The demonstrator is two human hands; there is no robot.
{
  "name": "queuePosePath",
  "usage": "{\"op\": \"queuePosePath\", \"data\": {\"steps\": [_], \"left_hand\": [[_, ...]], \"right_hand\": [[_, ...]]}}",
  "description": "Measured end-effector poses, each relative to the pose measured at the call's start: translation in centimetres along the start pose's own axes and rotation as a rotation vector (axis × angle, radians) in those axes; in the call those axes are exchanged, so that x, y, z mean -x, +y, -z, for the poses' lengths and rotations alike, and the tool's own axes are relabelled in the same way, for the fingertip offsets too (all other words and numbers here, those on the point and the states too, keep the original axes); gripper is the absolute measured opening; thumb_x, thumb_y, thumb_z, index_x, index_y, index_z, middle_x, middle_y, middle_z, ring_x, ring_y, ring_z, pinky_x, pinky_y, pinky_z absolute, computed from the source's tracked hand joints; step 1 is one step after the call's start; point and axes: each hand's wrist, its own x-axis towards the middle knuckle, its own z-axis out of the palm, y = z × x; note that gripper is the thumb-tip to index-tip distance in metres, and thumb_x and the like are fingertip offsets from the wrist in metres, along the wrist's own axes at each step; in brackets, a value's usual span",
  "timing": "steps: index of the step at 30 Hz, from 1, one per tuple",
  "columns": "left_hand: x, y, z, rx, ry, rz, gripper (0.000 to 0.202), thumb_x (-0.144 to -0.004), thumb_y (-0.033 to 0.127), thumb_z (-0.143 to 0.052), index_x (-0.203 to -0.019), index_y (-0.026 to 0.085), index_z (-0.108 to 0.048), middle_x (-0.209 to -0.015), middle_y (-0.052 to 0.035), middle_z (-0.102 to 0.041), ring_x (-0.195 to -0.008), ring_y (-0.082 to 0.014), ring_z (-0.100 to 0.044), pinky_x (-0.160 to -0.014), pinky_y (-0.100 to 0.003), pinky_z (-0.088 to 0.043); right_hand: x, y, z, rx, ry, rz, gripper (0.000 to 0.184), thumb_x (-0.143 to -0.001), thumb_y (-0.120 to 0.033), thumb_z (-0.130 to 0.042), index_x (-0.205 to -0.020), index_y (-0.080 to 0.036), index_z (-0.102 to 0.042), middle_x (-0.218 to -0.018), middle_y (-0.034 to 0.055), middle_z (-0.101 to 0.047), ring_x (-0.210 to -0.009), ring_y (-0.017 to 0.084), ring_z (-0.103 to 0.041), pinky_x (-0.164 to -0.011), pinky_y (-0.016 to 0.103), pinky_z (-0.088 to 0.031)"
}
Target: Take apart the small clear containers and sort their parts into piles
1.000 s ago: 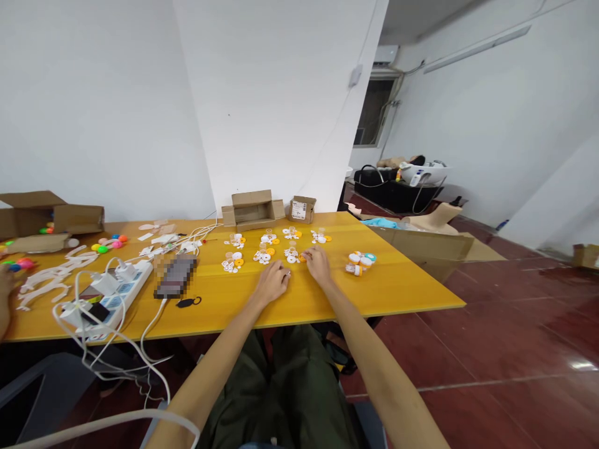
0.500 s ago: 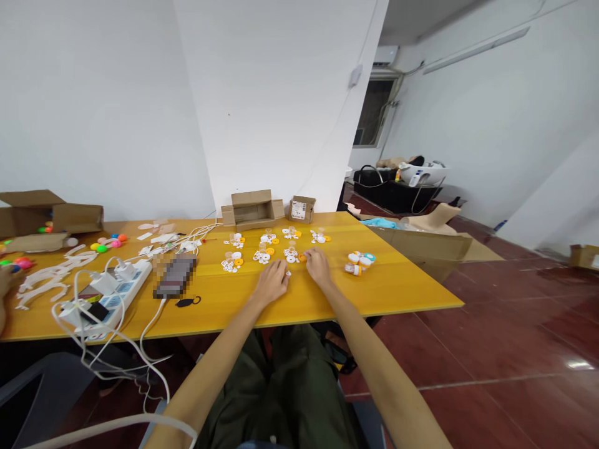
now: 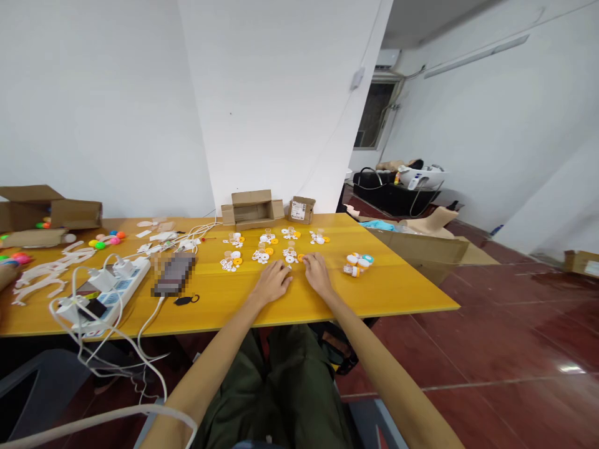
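Both my hands rest on the yellow table (image 3: 384, 293) near its middle. My left hand (image 3: 272, 280) lies with its fingers curled, fingertips by a small white piece just below a cluster of white and orange plastic parts (image 3: 291, 254). My right hand (image 3: 317, 272) sits beside it, fingers bent, fingertips touching an orange piece at that same cluster. What either hand holds is too small to make out. More small clusters (image 3: 231, 261) of white discs, orange caps and clear cups lie in two rows beyond my hands. A separate group with teal and orange caps (image 3: 358, 262) lies to the right.
Two open cardboard boxes (image 3: 253, 209) stand at the table's far edge by the white pillar. A phone (image 3: 174, 275), a power strip (image 3: 107, 290) with cables, white plastic parts and coloured balls (image 3: 105, 240) cover the left side. Another box (image 3: 47, 212) sits far left. Red tiled floor lies to the right.
Both hands drew slightly back toward me from the clusters and came closer together. The view tilted up a little.
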Motion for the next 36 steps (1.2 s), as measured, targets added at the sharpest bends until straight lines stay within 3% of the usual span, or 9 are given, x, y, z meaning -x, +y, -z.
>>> {"op": "queuePosePath", "data": {"steps": [10, 20, 29, 36], "left_hand": [[-0.1, -0.1, -0.1, 0.053, -0.082, 0.010, 0.032, -0.100, 0.030, -0.043, -0.127, 0.022, -0.058, -0.133, -0.0082, -0.062, -0.125, -0.0251, -0.052, -0.105, -0.042, -0.043], [0.0, -0.6, -0.9, 0.076, -0.038, 0.065, 0.027, -0.097, 0.029, -0.049, -0.122, 0.023, -0.057, -0.132, -0.0085, -0.059, -0.126, -0.0249, -0.053, -0.107, -0.043, -0.044], [0.1, -1.1, -1.4, 0.107, -0.004, 0.070, 0.021, -0.095, 0.026, -0.053, -0.115, 0.024, -0.058, -0.126, -0.0083, -0.061, -0.122, -0.0255, -0.056, -0.106, -0.044, -0.046], [0.0, -1.6, -2.0, 0.151, -0.005, 0.091, 0.030, -0.095, 0.031, -0.052, -0.124, 0.024, -0.057, -0.136, -0.0099, -0.058, -0.131, -0.0260, -0.052, -0.111, -0.045, -0.042]], "right_hand": [[0.7, -0.9, 0.4, 0.061, -0.019, 0.074, 0.033, -0.093, -0.012, -0.038, -0.105, -0.021, -0.067, -0.109, 0.0128, -0.065, -0.099, 0.027, -0.058, -0.090, 0.040, -0.047], [0.4, -2.9, 0.8, 0.251, -0.135, 0.167, 0.028, -0.095, -0.022, -0.046, -0.117, -0.022, -0.064, -0.133, 0.0148, -0.059, -0.118, 0.029, -0.051, -0.095, 0.042, -0.041], [-0.9, -3.0, 0.7, 0.218, -0.175, 0.081, 0.031, -0.095, -0.022, -0.046, -0.120, -0.021, -0.064, -0.135, 0.0158, -0.059, -0.119, 0.029, -0.051, -0.098, 0.044, -0.040], [-0.2, -1.8, 0.4, 0.162, -0.171, -0.006, 0.046, -0.096, -0.035, -0.045, -0.139, -0.019, -0.049, -0.144, 0.0189, -0.051, -0.129, 0.033, -0.046, -0.104, 0.048, -0.037]]}}
